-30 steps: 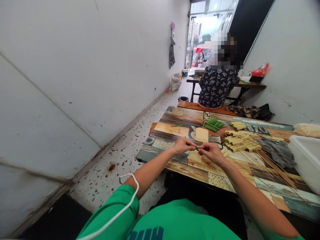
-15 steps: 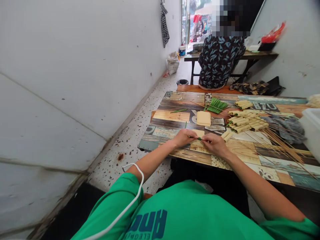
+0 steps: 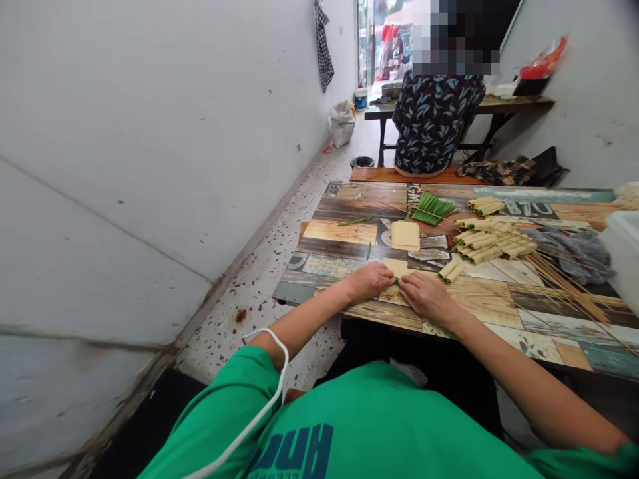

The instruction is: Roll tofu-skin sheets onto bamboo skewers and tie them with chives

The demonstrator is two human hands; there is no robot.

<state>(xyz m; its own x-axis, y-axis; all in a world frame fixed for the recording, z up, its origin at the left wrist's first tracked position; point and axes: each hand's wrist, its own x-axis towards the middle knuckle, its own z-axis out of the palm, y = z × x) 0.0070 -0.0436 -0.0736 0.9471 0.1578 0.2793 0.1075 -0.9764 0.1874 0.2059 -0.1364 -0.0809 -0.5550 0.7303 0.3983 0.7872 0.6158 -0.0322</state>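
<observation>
My left hand (image 3: 370, 281) and my right hand (image 3: 425, 296) are low over the table's near edge, a small gap between them. Their fingers are closed on a short bundle of green chives (image 3: 397, 281), mostly covered by the fingertips. Under the hands lies a pale yellow tofu sheet (image 3: 396, 266), its far part showing. Just beyond is a stack of square tofu sheets (image 3: 405, 235). Two finished tofu rolls (image 3: 451, 271) with green ends lie right of my right hand. A pile of cut chives (image 3: 432, 209) sits farther back.
More tofu rolls (image 3: 492, 241) are heaped to the right, near long wooden skewers (image 3: 569, 286) and a grey cloth (image 3: 572, 253). A white plastic tub (image 3: 622, 256) stands at the right edge. Beyond the table (image 3: 329, 266), a person (image 3: 434, 123) sits facing away at another table.
Both hands have come down flatter onto the tofu sheet, with the chives pressed low between them. My right hand has shifted slightly left, uncovering the two nearby rolls.
</observation>
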